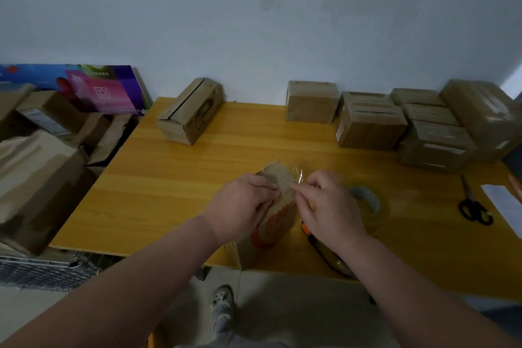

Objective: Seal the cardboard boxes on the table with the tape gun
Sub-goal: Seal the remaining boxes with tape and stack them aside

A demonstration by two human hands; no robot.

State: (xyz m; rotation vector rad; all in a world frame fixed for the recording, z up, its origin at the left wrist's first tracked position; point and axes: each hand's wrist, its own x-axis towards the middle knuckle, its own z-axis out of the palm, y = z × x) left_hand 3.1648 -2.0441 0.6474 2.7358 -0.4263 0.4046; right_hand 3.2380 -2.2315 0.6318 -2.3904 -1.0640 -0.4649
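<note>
A small cardboard box [278,206] with red print stands at the near edge of the yellow table [169,178]. My left hand [243,206] grips its top left side. My right hand [327,203] pinches a strip of clear tape [296,175] at the box's top right. The tape gun [364,206], with its clear roll and orange-black handle, lies on the table just right of the box, partly hidden under my right hand and forearm.
An unsealed long box [189,113] lies at the back left. Several boxes [372,121] crowd the back right. Black scissors [474,206] and a white paper [505,206] lie at the right. More boxes [36,167] are piled left of the table.
</note>
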